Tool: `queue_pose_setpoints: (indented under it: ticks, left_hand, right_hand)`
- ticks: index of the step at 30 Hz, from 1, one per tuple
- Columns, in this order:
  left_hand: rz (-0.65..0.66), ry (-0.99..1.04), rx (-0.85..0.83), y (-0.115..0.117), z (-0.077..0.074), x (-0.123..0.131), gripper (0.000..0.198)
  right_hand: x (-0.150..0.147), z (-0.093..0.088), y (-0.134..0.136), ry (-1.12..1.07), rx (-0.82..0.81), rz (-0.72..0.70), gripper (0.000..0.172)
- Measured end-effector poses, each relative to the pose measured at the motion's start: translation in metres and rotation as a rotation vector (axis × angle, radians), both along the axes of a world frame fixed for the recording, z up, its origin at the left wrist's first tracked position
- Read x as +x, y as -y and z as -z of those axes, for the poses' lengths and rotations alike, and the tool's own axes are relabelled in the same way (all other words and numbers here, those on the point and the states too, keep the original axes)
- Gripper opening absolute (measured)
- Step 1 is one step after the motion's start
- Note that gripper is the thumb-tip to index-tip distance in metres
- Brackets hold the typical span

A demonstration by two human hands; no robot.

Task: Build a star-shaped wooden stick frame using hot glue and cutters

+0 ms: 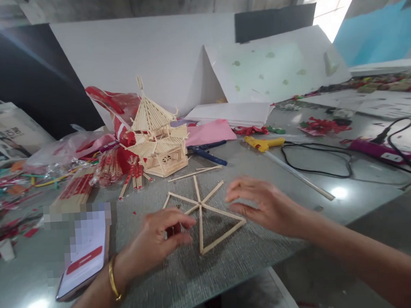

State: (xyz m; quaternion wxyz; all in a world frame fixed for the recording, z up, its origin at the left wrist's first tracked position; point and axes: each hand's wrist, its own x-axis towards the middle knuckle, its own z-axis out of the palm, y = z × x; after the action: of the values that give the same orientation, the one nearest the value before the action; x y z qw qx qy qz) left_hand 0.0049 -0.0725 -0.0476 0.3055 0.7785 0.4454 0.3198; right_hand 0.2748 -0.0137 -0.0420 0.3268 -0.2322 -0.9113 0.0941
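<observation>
A flat frame of wooden sticks (201, 228) lies on the table, its spokes meeting at one centre point. Two outer edges are joined by sticks, one at the front right and one at the far left. Over the frame's left side hovers my left hand (168, 230), fingers curved and apart, with nothing visible in it. My right hand (255, 199) is just right of the spokes, thumb and fingers apart and holding nothing. Behind the frame stands a pagoda model (159, 138) built of sticks. Two loose sticks (193, 173) lie between the model and the frame.
Blue-handled pliers (209, 156) lie beside the model. A yellow glue gun (264, 143) with a black cord rests at the right, near a purple power strip (379, 150). Stick bundles (77, 183) and a phone (88, 254) are at the left. The table's front edge is close.
</observation>
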Motion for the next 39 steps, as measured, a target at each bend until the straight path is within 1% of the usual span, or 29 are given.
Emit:
queue_pose_setpoints:
  ticks: [3,5,7,9,11,16,22,25,27,32,35,37,39]
  left_hand:
    - [0.112,-0.136,0.062,0.001,0.006,0.001,0.02]
    - [0.155,-0.202,0.082,0.001,0.01,0.003,0.024]
    - [0.189,-0.264,0.104,0.001,0.014,0.005,0.026]
    - [0.22,-0.318,0.132,0.0,0.016,0.007,0.024]
    - [0.232,-0.36,0.166,-0.001,0.017,0.009,0.021]
    - [0.23,-0.407,0.258,-0.003,0.019,0.012,0.018]
    - [0.223,-0.378,0.318,-0.004,0.022,0.014,0.022]
    - [0.22,-0.37,0.324,-0.004,0.023,0.014,0.024]
    - [0.228,-0.375,0.317,-0.003,0.023,0.014,0.024]
    - [0.26,-0.399,0.264,0.0,0.019,0.011,0.023]
    - [0.289,-0.425,0.26,0.0,0.018,0.008,0.03]
    - [0.314,-0.472,0.284,0.0,0.016,0.009,0.035]
    - [0.33,-0.553,0.315,0.001,0.015,0.01,0.033]
  right_hand:
    - [-0.007,0.016,0.02,0.103,-0.078,-0.073,0.011]
    - [-0.017,0.023,0.031,0.156,-0.066,-0.098,0.012]
    - [-0.027,0.026,0.038,0.2,-0.003,-0.101,0.013]
    - [-0.035,0.029,0.04,0.243,0.072,-0.094,0.016]
    - [-0.04,0.032,0.039,0.272,0.114,-0.1,0.02]
    - [-0.043,0.039,0.033,0.218,0.087,-0.099,0.021]
    - [-0.048,0.041,0.034,0.201,0.06,-0.096,0.015]
    - [-0.049,0.043,0.035,0.211,0.074,-0.083,0.013]
    - [-0.048,0.045,0.035,0.213,0.084,-0.077,0.014]
    - [-0.039,0.04,0.036,0.235,0.093,-0.096,0.019]
    - [-0.03,0.034,0.039,0.242,0.065,-0.108,0.02]
    - [-0.024,0.032,0.041,0.218,0.04,-0.075,0.02]
    - [-0.019,0.032,0.044,0.199,0.023,-0.024,0.02]
